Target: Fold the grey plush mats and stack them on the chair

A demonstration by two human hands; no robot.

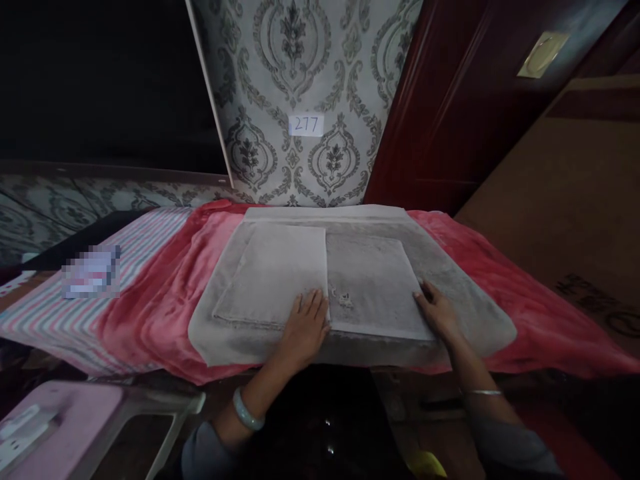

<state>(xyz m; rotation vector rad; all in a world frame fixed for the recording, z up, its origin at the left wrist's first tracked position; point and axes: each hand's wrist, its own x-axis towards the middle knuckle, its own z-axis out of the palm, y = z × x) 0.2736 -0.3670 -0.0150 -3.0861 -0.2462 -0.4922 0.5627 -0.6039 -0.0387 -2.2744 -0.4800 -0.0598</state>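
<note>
A folded light-grey cloth (pixel 373 287) lies flat on a larger grey cloth (pixel 450 293). Its left part (pixel 280 267) is doubled over, with a straight edge running down the middle. Beside that edge, a small pale mark (pixel 345 298) shows on the cloth's right part. My left hand (pixel 307 327) rests flat with fingers stretched over the lower corner of the doubled part. At the right edge of the folded cloth, my right hand (pixel 437 310) has its thumb and finger closed on the fabric.
Under the grey cloth spreads a red and pink blanket (pixel 175 280) over a striped cover (pixel 150 233). A blurred packet (pixel 91 271) lies at the left. Behind are a dark screen (pixel 110 87) and a patterned wall. A cardboard box (pixel 565 200) stands right; a pink stool (pixel 75 413) sits lower left.
</note>
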